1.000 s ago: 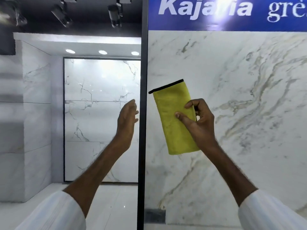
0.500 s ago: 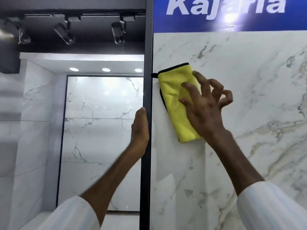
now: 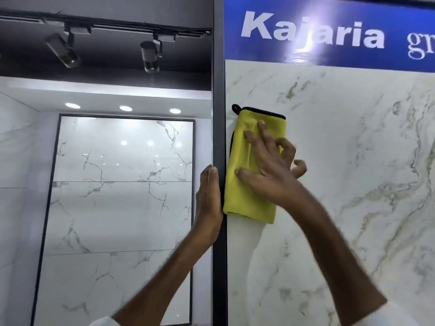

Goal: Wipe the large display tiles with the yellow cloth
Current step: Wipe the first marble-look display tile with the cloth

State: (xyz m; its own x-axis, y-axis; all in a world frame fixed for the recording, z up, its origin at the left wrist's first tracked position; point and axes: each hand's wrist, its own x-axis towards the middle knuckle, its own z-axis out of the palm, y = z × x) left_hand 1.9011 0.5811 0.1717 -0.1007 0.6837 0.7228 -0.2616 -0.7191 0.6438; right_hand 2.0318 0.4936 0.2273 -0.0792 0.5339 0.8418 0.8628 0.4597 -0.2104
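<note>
A large white marble-look display tile (image 3: 353, 184) fills the right of the view, upright in a black frame. A folded yellow cloth (image 3: 244, 198) with black trim lies flat against its upper left corner. My right hand (image 3: 270, 168) presses the cloth to the tile with thumb and first two fingers spread straight; the last two fingers curl off the cloth's right edge. My left hand (image 3: 208, 198) lies flat with straight fingers against the left side of the black frame post (image 3: 219, 90), level with the cloth.
A blue brand sign (image 3: 329, 36) runs along the top of the tile. Behind and to the left stands another framed marble tile panel (image 3: 117, 196), under ceiling spotlights (image 3: 150, 55) on a black track.
My right hand went from pinching the cloth in the air to pressing it flat on the tile near the left frame. My left hand moved right onto the frame post.
</note>
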